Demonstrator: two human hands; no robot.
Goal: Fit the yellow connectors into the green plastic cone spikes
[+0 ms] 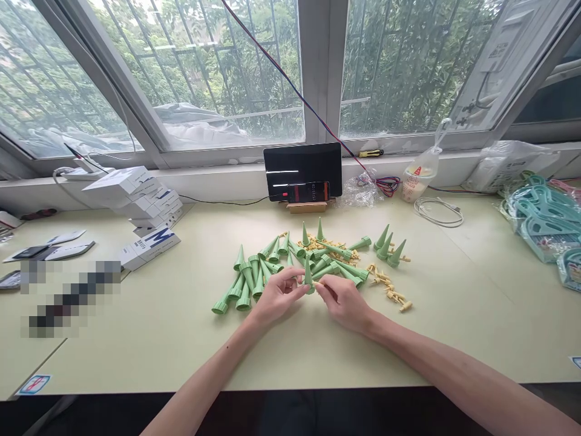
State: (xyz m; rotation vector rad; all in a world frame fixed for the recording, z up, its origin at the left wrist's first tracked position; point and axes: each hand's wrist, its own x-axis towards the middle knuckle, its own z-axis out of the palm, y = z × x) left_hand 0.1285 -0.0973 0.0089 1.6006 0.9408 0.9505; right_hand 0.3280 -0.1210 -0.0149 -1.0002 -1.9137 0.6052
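Note:
In the head view my left hand [280,294] grips a green plastic cone spike [308,275] upright, its tip pointing up. My right hand [344,301] pinches a small yellow plastic valve piece [317,283] against the right side of the cone's base; how far it is inserted I cannot tell. Behind and left of my hands lies a heap of green cone spikes [247,275]. Loose yellow valve pieces [381,277] lie to the right, with more among the cones. Several cones [385,247] stand at the right, at least one with a yellow piece sticking out sideways.
A black tablet [302,166] with a phone [309,192] before it leans at the window. White boxes [131,194] are stacked at left. At right are a cup in a plastic bag [418,178], a coiled white cable [438,213] and teal plastic items [542,212].

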